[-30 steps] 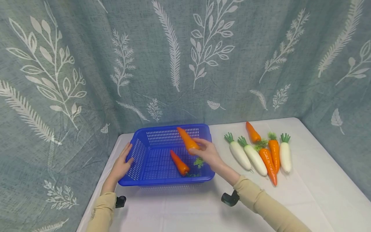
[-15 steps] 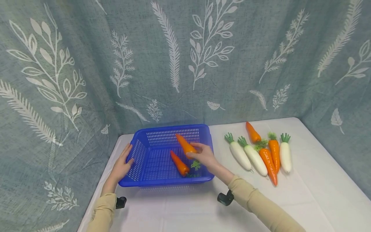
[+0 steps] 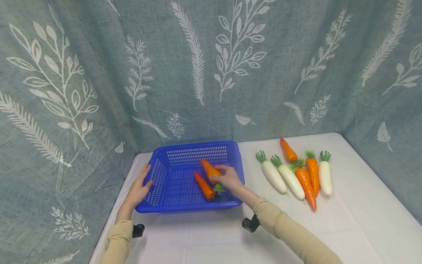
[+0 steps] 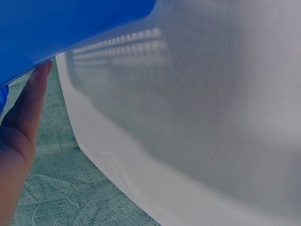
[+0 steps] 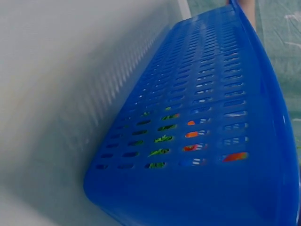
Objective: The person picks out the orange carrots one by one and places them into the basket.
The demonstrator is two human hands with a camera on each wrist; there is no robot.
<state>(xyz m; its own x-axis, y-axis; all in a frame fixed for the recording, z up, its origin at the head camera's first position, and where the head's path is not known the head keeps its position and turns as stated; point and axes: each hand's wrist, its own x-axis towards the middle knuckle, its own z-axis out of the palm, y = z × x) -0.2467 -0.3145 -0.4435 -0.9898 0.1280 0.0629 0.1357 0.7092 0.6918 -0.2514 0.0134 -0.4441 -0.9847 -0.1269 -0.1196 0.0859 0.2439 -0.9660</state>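
Observation:
A blue plastic basket (image 3: 189, 210) stands on the white-covered table in the head view. My right hand (image 3: 229, 179) holds an orange carrot (image 3: 208, 169) by its thick end, low inside the basket's right half. The carrot's green leaves (image 3: 219, 188) hang below the fingers. Just left of it, another orange carrot (image 3: 203, 187) lies on the basket floor. My left hand (image 3: 138, 189) rests against the basket's left rim, fingers straight, thumb over the edge. The left wrist view shows straight fingers (image 4: 35, 101) touching the basket's blue edge. Basket wall hides the right hand in the right wrist view.
On the table's right side lie several more carrots (image 3: 306, 185) and white radishes (image 3: 273, 176) with green tops. One carrot (image 3: 288, 150) lies farther back. A grey-green leaf-patterned curtain (image 3: 204, 73) hangs behind and beside the table (image 3: 204, 238).
My right hand has lowered the carrot into the basket, moving down and slightly left, toward the carrot lying there. My left hand stays at the left rim.

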